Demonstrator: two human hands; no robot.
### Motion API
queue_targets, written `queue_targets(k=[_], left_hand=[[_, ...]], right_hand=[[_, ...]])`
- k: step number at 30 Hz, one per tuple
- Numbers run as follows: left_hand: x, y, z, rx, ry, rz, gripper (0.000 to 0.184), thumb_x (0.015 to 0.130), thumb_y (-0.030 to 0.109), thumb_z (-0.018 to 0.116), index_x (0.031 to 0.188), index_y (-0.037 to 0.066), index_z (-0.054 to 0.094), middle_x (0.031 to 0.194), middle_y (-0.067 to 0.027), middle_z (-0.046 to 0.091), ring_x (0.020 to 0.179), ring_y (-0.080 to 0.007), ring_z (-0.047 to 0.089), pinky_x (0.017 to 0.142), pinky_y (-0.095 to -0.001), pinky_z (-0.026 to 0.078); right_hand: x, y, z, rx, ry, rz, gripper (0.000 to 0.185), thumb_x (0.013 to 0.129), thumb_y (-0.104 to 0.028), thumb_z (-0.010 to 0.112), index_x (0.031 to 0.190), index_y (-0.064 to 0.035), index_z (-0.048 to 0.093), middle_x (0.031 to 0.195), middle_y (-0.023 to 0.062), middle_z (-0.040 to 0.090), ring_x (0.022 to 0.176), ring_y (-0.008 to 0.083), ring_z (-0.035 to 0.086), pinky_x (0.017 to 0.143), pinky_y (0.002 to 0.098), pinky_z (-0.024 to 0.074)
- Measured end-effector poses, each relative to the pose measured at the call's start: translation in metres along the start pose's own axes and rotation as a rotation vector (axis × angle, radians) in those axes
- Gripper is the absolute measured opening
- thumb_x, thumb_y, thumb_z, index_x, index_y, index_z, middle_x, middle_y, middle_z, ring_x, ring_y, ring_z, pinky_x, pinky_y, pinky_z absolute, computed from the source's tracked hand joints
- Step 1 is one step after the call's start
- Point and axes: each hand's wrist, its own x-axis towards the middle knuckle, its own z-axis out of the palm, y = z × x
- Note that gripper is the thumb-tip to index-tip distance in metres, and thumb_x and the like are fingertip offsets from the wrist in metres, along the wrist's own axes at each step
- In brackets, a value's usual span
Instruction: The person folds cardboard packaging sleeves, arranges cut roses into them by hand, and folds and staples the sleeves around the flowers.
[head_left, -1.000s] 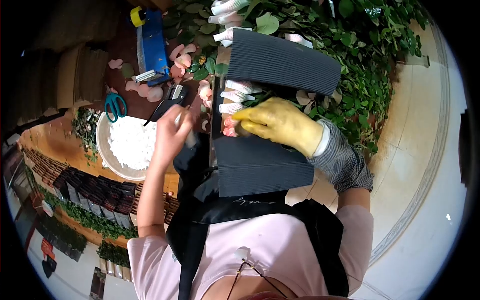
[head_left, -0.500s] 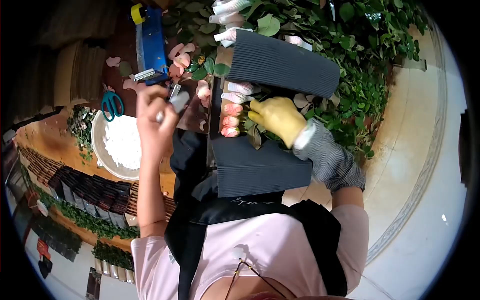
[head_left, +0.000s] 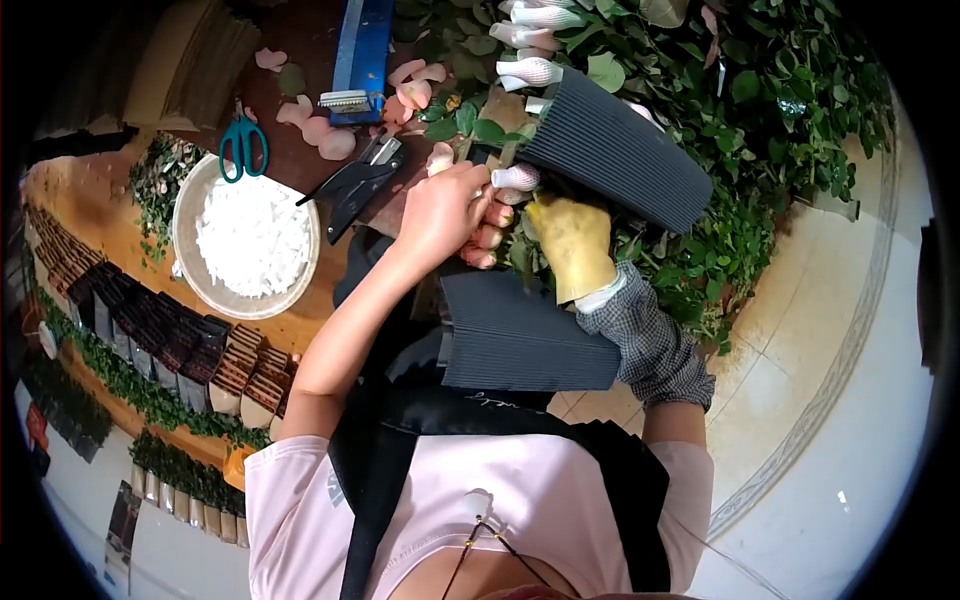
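Bare, with its fingers curled together, my left hand [head_left: 444,212] is at the row of flower heads; what its fingertips hold is hidden. My right hand [head_left: 572,238] wears a yellow glove and reaches among the stems and leaves, its fingertips partly hidden. Between the hands are a rose head in a white net sleeve [head_left: 516,178] and several bare pink rose heads [head_left: 486,238]. Above them lies a dark corrugated sheet [head_left: 618,145]; a second dark corrugated sheet [head_left: 530,335] is below, near my apron.
A bowl of white net sleeves [head_left: 186,262] stands at left, with teal scissors [head_left: 243,148] at its rim. Nearby are a black stapler [head_left: 360,185], a blue tape dispenser [head_left: 362,60] and loose petals [head_left: 336,144]. Leafy stems [head_left: 760,170] fill the upper right.
My left hand has moved right, from beside the stapler to the flower heads. My right hand stays by the stems, now with its fingers pointing up. The whole view has shifted.
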Motion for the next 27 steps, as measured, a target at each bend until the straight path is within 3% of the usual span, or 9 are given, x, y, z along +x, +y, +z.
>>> queue_targets(k=[3, 6, 8, 11, 16, 18, 20, 22, 27], left_hand=[[-0.003, -0.008, -0.015, -0.155, 0.032, -0.093, 0.020, 0.090, 0.022, 0.066, 0.085, 0.003, 0.064, 0.084, -0.0169, 0.063, 0.081, -0.0423, 0.063, 0.068, -0.0454, 0.051], [-0.010, -0.020, -0.050, -0.359, 0.333, -0.277, 0.011, 0.087, 0.004, 0.060, 0.079, -0.003, 0.059, 0.078, -0.0099, 0.061, 0.076, -0.0199, 0.063, 0.072, -0.0348, 0.050], [-0.005, -0.033, -0.071, -0.288, 0.434, -0.077, 0.010, 0.086, 0.003, 0.059, 0.079, -0.003, 0.057, 0.083, -0.0078, 0.062, 0.078, -0.0159, 0.060, 0.071, -0.0314, 0.049], [-0.010, -0.031, -0.056, -0.546, -0.133, -0.286, 0.015, 0.094, 0.014, 0.062, 0.102, 0.002, 0.060, 0.094, -0.0036, 0.062, 0.087, -0.0105, 0.057, 0.076, -0.0282, 0.049], [0.012, 0.016, -0.012, -0.075, -0.097, -0.005, 0.030, 0.090, 0.032, 0.072, 0.101, 0.004, 0.069, 0.081, -0.0232, 0.067, 0.078, -0.0399, 0.068, 0.070, -0.0428, 0.054], [0.006, 0.011, -0.023, -0.018, -0.026, 0.043, 0.023, 0.092, 0.024, 0.069, 0.091, 0.000, 0.068, 0.076, -0.0171, 0.068, 0.072, -0.0302, 0.070, 0.066, -0.0404, 0.053], [-0.015, -0.019, -0.059, -0.251, 0.161, -0.198, 0.018, 0.095, 0.016, 0.065, 0.090, -0.002, 0.067, 0.071, -0.0100, 0.065, 0.065, -0.0176, 0.063, 0.061, -0.0354, 0.050], [-0.025, -0.017, -0.116, -0.101, 0.067, -0.458, 0.018, 0.097, 0.013, 0.062, 0.088, -0.002, 0.067, 0.068, -0.0058, 0.061, 0.063, -0.0107, 0.054, 0.059, -0.0298, 0.046], [-0.009, 0.006, -0.054, 0.084, -0.082, -0.100, 0.034, 0.092, 0.038, 0.070, 0.084, 0.004, 0.069, 0.071, -0.0140, 0.067, 0.066, -0.0327, 0.066, 0.063, -0.0428, 0.052]], right_hand=[[0.004, 0.005, 0.014, -0.021, 0.238, 0.074, 0.025, 0.091, -0.038, 0.065, 0.088, -0.0152, 0.076, 0.070, 0.0047, 0.069, 0.061, 0.0235, 0.068, 0.055, 0.0402, 0.0544], [0.007, 0.011, 0.006, -0.014, 0.371, 0.061, 0.028, 0.091, -0.041, 0.067, 0.088, -0.0145, 0.076, 0.070, 0.0045, 0.070, 0.061, 0.0238, 0.068, 0.055, 0.0401, 0.0547], [0.004, 0.011, 0.007, -0.008, 0.425, 0.034, 0.028, 0.090, -0.041, 0.068, 0.088, -0.0140, 0.076, 0.070, 0.0046, 0.070, 0.062, 0.0238, 0.069, 0.055, 0.0399, 0.0549], [0.000, 0.009, 0.008, 0.122, 0.194, 0.127, 0.028, 0.089, -0.039, 0.069, 0.088, -0.0118, 0.075, 0.068, 0.0070, 0.069, 0.061, 0.0260, 0.068, 0.055, 0.0395, 0.0552], [-0.005, 0.008, 0.003, 0.210, 0.218, 0.196, 0.030, 0.091, -0.039, 0.068, 0.091, -0.0097, 0.075, 0.065, 0.0129, 0.067, 0.058, 0.0312, 0.067, 0.058, 0.0411, 0.0560], [-0.006, 0.022, 0.014, 0.330, 0.214, 0.216, 0.029, 0.093, -0.038, 0.065, 0.095, -0.0110, 0.074, 0.074, 0.0143, 0.070, 0.066, 0.0349, 0.068, 0.064, 0.0442, 0.0564], [-0.003, 0.022, 0.016, 0.387, 0.329, 0.180, 0.026, 0.094, -0.036, 0.063, 0.100, -0.0128, 0.073, 0.084, 0.0150, 0.072, 0.075, 0.0377, 0.068, 0.071, 0.0466, 0.0561], [-0.002, 0.017, 0.016, 0.338, 0.257, 0.223, 0.024, 0.094, -0.035, 0.064, 0.100, -0.0133, 0.073, 0.087, 0.0155, 0.072, 0.079, 0.0371, 0.069, 0.072, 0.0472, 0.0560], [0.002, 0.012, 0.008, 0.285, 0.301, 0.188, 0.023, 0.094, -0.034, 0.063, 0.100, -0.0136, 0.073, 0.086, 0.0174, 0.071, 0.075, 0.0371, 0.069, 0.068, 0.0475, 0.0568]])
